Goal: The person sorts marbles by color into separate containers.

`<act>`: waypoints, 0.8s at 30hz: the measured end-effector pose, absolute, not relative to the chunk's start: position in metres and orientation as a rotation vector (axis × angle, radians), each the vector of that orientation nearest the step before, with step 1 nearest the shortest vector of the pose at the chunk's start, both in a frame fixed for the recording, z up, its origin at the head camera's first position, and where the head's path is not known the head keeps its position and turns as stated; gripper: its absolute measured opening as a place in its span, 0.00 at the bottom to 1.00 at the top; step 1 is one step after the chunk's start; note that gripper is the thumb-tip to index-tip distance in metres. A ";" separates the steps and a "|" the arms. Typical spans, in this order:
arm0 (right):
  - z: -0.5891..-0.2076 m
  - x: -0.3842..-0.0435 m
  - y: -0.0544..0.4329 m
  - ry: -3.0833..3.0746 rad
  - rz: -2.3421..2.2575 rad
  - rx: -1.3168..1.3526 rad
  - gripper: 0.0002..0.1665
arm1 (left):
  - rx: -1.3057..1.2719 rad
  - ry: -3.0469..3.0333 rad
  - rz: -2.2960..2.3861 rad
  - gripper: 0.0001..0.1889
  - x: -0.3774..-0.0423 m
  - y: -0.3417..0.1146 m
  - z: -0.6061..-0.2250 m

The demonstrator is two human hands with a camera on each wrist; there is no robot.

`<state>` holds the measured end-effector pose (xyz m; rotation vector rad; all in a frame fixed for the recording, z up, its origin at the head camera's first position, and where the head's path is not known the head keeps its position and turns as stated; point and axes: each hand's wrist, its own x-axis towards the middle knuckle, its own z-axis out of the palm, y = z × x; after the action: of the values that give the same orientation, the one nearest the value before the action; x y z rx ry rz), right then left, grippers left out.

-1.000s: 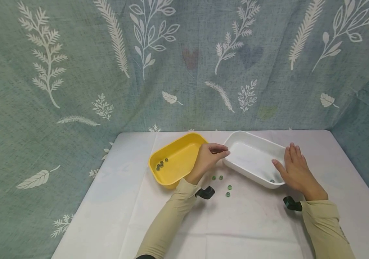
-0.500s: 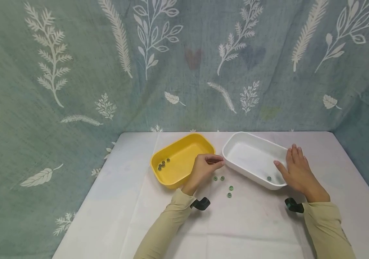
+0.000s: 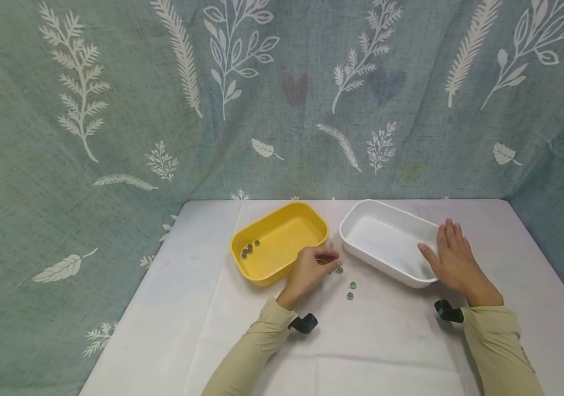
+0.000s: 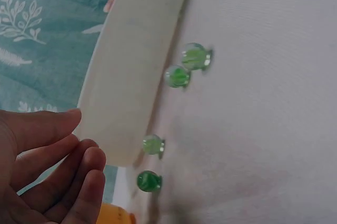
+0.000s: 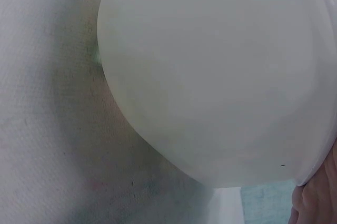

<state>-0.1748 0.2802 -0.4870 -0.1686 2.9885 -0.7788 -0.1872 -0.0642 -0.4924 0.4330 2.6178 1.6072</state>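
My left hand [image 3: 313, 272] hovers over the table by the yellow tray's right front side. Its thumb and fingertips are bent toward each other with a gap, and no object shows between them. Several green glass marbles [image 4: 149, 181] lie on the cloth beside it; in the head view one is partly hidden by the fingers. My right hand [image 3: 457, 267] rests against the right end of a white tray [image 3: 385, 267], fingers straight along the rim, thumb over the inside. In the right wrist view, fingertips [image 5: 316, 197] touch the tray's rim. No marble shows inside that tray.
A yellow tray [image 3: 282, 242] stands on the left, with several dark marbles [image 3: 247, 251] in its left end. White cloth [image 3: 361, 346] covers the table. Behind hangs a green leaf-patterned curtain [image 3: 282, 110].
My left hand has moved left and nearer from the white tray's rim toward the marbles. A marble rolling in the white tray has gone out of sight. My right hand has stayed put.
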 end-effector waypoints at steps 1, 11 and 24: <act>-0.487 -0.175 0.280 2.989 -0.780 -0.170 0.59 | 0.434 2.627 1.598 0.11 -0.187 -0.065 -0.494; -0.487 -0.176 0.281 2.988 -0.767 -0.176 0.59 | 0.394 2.760 1.437 0.11 -0.184 -0.071 -0.506; -0.487 -0.175 0.281 2.974 -0.793 -0.177 0.59 | 0.350 2.861 1.297 0.12 -0.181 -0.071 -0.514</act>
<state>-0.1748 0.2810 -0.4873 -0.1773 2.9740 -0.7933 -0.1813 -0.0714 -0.5145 0.3498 2.8610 1.2970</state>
